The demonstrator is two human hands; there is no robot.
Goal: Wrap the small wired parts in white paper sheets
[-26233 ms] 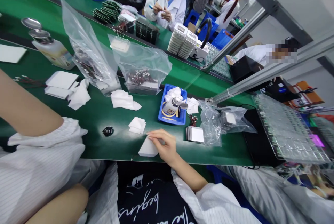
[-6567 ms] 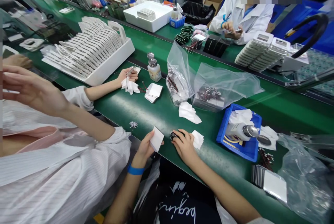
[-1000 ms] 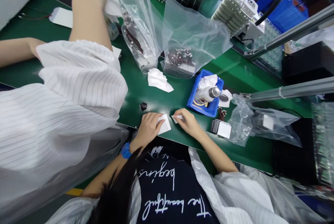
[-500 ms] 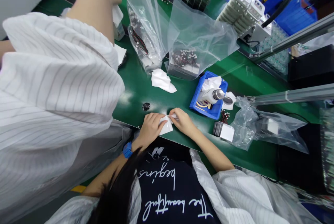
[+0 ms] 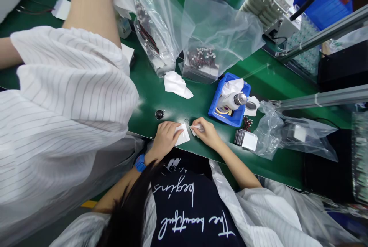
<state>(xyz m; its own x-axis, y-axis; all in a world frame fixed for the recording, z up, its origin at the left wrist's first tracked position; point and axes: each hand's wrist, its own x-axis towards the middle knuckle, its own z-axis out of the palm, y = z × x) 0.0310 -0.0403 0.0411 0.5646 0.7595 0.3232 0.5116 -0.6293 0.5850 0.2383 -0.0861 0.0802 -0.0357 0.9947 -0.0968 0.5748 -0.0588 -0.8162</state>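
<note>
My left hand [image 5: 166,136] lies on a white square plate [image 5: 183,139] at the near edge of the green table [image 5: 149,97], its fingers curled over the plate and holding it down. My right hand [image 5: 205,132] sits just right of the plate, with its fingers pinched on a small folded white wipe [image 5: 195,128]. A small black round part [image 5: 159,114] rests on the table a little beyond my left hand.
A blue tray [image 5: 218,111] with a dispenser bottle [image 5: 233,101] stands past my right hand. A stack of white plates [image 5: 245,139] and clear bags [image 5: 290,135] lie to the right. A co-worker's striped sleeve [image 5: 71,86] fills the left. Two bags of wired parts [image 5: 201,47] stand behind.
My right hand has drawn a little to the right with the wipe, off the plate's edge. The co-worker's arm on the left has shifted.
</note>
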